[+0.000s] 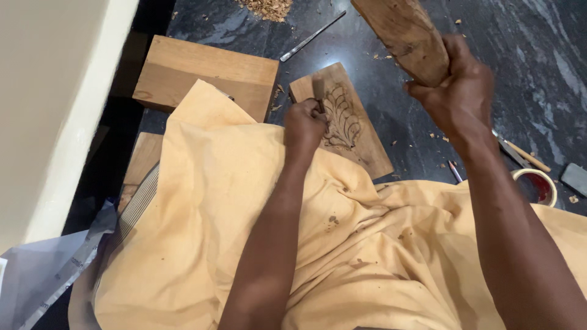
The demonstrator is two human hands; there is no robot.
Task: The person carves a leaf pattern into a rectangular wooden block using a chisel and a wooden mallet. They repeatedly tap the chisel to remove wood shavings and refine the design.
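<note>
a chisel (pixel 318 90) is gripped in the left hand (pixel 304 127), with the fingers curled tight around its handle and its tip set on the carved wood panel (pixel 345 119). the panel lies flat on the dark stone floor (pixel 538 67), just past the edge of the yellow cloth (pixel 244 208) that is spread over the lap. a leaf pattern is already cut into it. a wooden mallet block (pixel 406 36) is held up high in the right hand (pixel 458 91), the fingers clenched hard around its lower end, well above the chisel.

some things could go wrong from here. the mallet could be brought down a little to one side — then the knuckles of the left hand would be hit, because they sit right under the chisel head. the chisel could slip across the panel if it is hit too hard, and the fine leaf lines could be spoiled. the panel is not clamped, so it could be pushed along the smooth floor.

few packages or labels are seen. a grey plastic bag (pixel 43 269) lies crumpled at the lower left, with a thin strip of small print that is too small to make out. a roll of tape (pixel 538 183) — round, pale, with a red inside — is lying at the right by a pencil (pixel 455 171). no signs are seen.
</note>
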